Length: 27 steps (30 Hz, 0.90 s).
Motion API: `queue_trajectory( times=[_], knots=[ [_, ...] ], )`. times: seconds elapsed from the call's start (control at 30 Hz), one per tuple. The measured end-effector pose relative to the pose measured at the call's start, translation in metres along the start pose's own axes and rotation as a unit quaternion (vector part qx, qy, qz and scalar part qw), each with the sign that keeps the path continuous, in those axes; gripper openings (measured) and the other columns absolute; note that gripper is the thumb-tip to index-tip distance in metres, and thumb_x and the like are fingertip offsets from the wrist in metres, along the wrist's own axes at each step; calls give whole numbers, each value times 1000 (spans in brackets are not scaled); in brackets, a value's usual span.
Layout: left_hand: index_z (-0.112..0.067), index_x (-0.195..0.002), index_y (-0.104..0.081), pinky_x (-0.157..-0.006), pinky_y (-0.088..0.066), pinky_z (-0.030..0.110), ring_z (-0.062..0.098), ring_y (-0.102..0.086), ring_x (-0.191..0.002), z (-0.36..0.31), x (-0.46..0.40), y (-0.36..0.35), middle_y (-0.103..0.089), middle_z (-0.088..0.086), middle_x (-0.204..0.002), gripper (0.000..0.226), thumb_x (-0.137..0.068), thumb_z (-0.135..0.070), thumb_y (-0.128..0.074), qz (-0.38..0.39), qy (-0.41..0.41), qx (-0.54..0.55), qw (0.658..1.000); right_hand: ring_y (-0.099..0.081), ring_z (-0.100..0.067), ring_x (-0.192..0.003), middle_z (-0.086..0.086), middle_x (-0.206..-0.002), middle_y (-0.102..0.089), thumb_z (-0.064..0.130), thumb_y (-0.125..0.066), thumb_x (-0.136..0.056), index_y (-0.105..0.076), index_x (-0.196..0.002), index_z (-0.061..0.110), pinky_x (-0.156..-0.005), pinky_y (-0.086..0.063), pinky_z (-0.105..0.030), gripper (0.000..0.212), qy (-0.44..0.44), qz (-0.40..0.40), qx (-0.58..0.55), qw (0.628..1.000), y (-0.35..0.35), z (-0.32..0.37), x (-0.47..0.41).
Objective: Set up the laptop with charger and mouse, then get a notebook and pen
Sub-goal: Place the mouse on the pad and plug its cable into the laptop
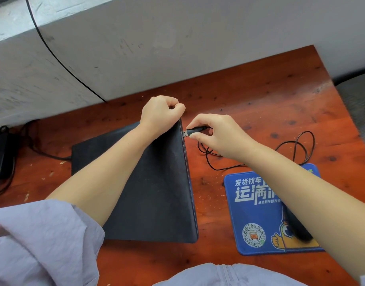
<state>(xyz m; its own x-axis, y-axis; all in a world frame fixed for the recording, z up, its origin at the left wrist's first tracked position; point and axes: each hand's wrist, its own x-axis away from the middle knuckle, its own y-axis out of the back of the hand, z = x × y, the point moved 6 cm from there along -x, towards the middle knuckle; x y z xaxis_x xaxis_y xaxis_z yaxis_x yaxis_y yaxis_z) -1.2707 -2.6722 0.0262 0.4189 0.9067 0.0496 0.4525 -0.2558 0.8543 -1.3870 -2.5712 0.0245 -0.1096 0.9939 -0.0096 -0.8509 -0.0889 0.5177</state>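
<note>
Head view: the right hand pinches a black USB plug between thumb and fingers, its metal tip just touching the right edge of a closed dark laptop near that edge's far end. Whether the tip has entered a port is hard to make out. The left hand is curled over the laptop's far right corner, gripping it (fingertips hidden behind the knuckles). From the plug a thin black mouse cable loops across the bare wood of the desk toward the far right edge. The mouse sits on a blue printed mouse pad by the desk's near right edge, largely hidden under the right forearm; only a dark sliver shows. At the left edge a black charger brick is cut off by the frame, its lead running to the laptop's left side. A grey wall borders the desk's far edge, a black wire slanting down it. Open wood lies between laptop and pad, and beyond the cable loops. Pale lilac sleeves fill the lower corners.
</note>
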Motion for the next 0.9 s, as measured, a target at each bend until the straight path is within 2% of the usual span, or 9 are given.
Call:
queue_trajectory(
  times=[0.13, 0.27, 0.37, 0.43, 0.47, 0.53, 0.63, 0.8, 0.9],
  knots=[
    [-15, -47, -30, -51, -25, 29, 14, -25, -50, 1, -1, 8, -26, 0, -46, 29, -71, -24, -44, -11, -4, 17, 1000, -53, 1, -79, 11, -88, -63, 15, -65, -84, -66, -97, 16, -72, -35, 1, 13, 23, -18, 11, 1000, -2, 11, -1],
    [-18, -46, -27, -50, -23, 28, 12, -21, -50, 0, 0, 13, -22, -4, -42, 30, -70, -24, -44, -10, 4, 41, 999, -60, -13, -78, 0, -93, -69, 12, -65, -83, -68, -98, 13, -74, -43, -13, 16, 59, 9, 37, 998, 2, 27, -8],
    [-19, -43, -28, -51, -20, 28, 11, -20, -51, -1, 4, 21, -22, -5, -41, 31, -69, -24, -43, -5, 6, 69, 998, -58, -5, -80, 4, -93, -69, 16, -66, -83, -68, -99, 15, -74, -41, -9, 16, 65, 29, 31, 997, 5, 31, -11],
    [-13, -47, -32, -53, -21, 29, 13, -22, -53, -1, 6, 31, -23, -5, -47, 26, -69, -22, -43, -12, 5, 84, 996, -55, -2, -80, 6, -89, -67, 14, -67, -83, -67, -98, 14, -72, -39, -4, 15, 66, 12, -5, 998, 5, 35, -9],
    [-8, -49, -35, -54, -22, 30, 15, -23, -56, -1, 7, 36, -24, 2, -51, 25, -69, -21, -43, -16, 3, 89, 996, -56, -2, -80, 7, -88, -67, 14, -67, -83, -67, -97, 15, -72, -39, -4, 15, 64, 2, -24, 998, 4, 37, -7],
    [2, -52, -38, -56, -23, 30, 18, -25, -58, -3, 8, 45, -26, 13, -57, 27, -70, -18, -43, -18, -3, 96, 995, -58, -5, -81, 8, -88, -68, 14, -66, -83, -67, -97, 16, -73, -43, -10, 14, 55, -13, -63, 996, 4, 39, -6],
    [8, -54, -40, -56, -23, 30, 19, -26, -58, -5, 11, 55, -27, 14, -58, 29, -71, -15, -43, -22, -11, 105, 994, -59, -11, -77, 12, -85, -67, 16, -66, -83, -67, -96, 20, -71, -45, -18, 13, 38, -30, -94, 994, 9, 39, -8],
    [9, -54, -40, -55, -22, 29, 20, -27, -58, -6, 14, 62, -30, 13, -57, 29, -71, -14, -42, -24, -19, 113, 993, -56, -18, -67, -6, -79, -68, 19, -67, -82, -67, -93, 20, -65, -44, -20, 12, 46, -12, -94, 994, 9, 46, -7],
    [9, -53, -40, -55, -22, 30, 20, -27, -58, -6, 14, 63, -31, 13, -57, 29, -71, -14, -42, -23, -22, 117, 993, -54, -19, -65, -7, -77, -68, 19, -67, -81, -68, -92, 22, -61, -43, -19, 11, 54, -10, -105, 993, 7, 50, -5]
  ],
)
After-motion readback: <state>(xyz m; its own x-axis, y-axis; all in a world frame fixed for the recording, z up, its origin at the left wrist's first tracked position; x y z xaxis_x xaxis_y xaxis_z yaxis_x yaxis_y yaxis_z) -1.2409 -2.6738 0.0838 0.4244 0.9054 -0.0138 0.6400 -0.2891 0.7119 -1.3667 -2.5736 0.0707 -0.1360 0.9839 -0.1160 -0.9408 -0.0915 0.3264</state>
